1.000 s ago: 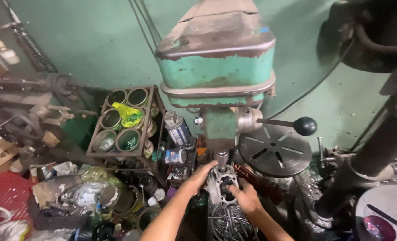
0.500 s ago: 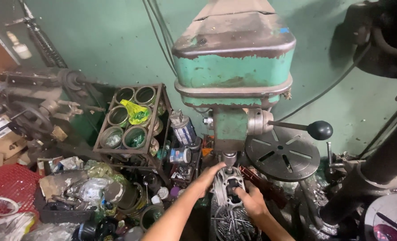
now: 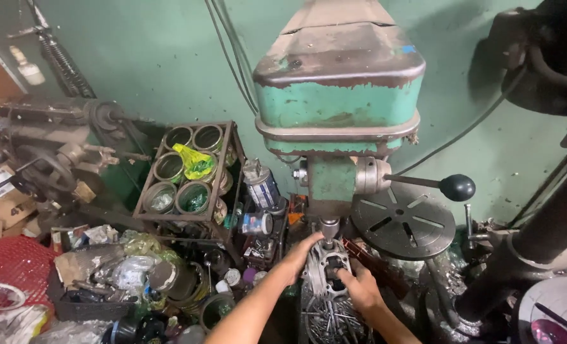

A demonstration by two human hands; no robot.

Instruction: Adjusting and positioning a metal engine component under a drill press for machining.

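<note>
Head view: your 2 hands steady a grey metal casting (image 3: 326, 271) under the drill press (image 3: 338, 108) spindle (image 3: 328, 230). Your left hand (image 3: 300, 256) grips its left edge; your right hand (image 3: 354, 285) clasps its lower right side. It looks like you're lining up a hole beneath the bit. Next, likely hold it firm with 1 hand and reach for the feed lever (image 3: 456, 186).
</note>
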